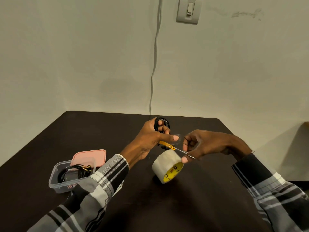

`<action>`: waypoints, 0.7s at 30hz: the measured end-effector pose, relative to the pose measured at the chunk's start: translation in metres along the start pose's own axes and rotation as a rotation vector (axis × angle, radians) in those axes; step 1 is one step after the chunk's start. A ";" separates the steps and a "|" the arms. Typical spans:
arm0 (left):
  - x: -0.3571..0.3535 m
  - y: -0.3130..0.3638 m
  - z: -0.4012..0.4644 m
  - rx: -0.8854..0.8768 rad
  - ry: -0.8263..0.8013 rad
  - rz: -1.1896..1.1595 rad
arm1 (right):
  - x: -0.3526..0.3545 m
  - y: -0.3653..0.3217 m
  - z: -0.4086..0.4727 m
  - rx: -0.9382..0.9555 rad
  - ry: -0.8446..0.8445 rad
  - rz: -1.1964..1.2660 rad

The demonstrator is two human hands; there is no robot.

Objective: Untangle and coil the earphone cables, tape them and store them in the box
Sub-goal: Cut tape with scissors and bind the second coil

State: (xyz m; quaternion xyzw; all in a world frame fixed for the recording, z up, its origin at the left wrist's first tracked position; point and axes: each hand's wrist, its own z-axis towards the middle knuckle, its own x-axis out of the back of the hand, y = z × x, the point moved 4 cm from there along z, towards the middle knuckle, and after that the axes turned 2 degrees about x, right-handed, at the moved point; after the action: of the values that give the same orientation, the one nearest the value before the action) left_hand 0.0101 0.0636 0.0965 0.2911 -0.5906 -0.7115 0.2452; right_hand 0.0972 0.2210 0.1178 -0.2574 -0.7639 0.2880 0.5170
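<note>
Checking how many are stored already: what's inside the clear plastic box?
The clear box holds coiled black earphone cable with a gold-coloured part. The left sleeve covers its near right corner, so any contents there, and the count, can't be told.

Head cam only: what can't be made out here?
- Black coiled earphone cable: mostly hidden inside the left hand grip.
- Yellow-handled scissors: handles hidden behind both hands; right hand covers the blade end.
- Clear tape strip: too faint to trace.
- Clear plastic box: label partly hidden by the left sleeve; cables inside too tangled to count.

Dark table [184, 206] against pale wall [75, 56]; wall switch [188, 10], thin white cable [154, 56] hanging.
</note>
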 end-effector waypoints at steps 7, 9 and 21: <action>0.006 0.002 -0.003 0.014 0.012 0.000 | 0.004 0.000 -0.011 -0.018 0.001 -0.031; 0.004 0.001 -0.003 0.017 0.007 -0.003 | 0.003 -0.002 -0.010 -0.015 0.006 -0.039; 0.001 -0.002 -0.003 0.021 -0.013 -0.017 | -0.001 -0.006 -0.002 0.007 0.029 -0.062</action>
State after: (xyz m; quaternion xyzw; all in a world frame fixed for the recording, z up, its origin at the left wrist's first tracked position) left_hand 0.0115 0.0608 0.0938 0.2938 -0.5971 -0.7093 0.2323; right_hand 0.0992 0.2169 0.1223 -0.2361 -0.7628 0.2707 0.5376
